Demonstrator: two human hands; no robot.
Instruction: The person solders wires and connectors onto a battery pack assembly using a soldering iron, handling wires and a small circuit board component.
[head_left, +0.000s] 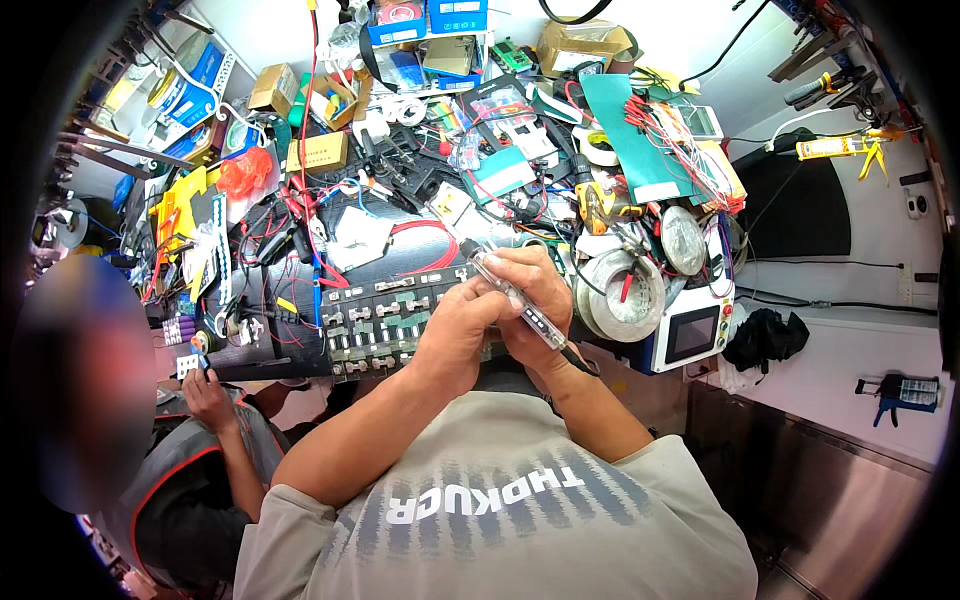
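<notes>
My right hand [540,285] is wrapped round a pen-shaped soldering iron [543,326] with a clear handle. Its dark collar points up and left, and a black cable leaves its lower end. My left hand [462,325] is closed against the same handle, thumb and fingertips pressed to it; its other fingers are partly hidden. Just left of my hands lies a dark panel [372,345] bearing rows of small metal clips and blocks. Red wire [430,240] lies coiled beyond the panel.
A co-worker's hand [208,400] holds a small white piece at the left. Round metal reels [600,310] and a white machine with a screen [690,335] stand at my right. Boxes, tangled wires, a yellow-black tool [595,205] and a green sheet [625,130] crowd the bench.
</notes>
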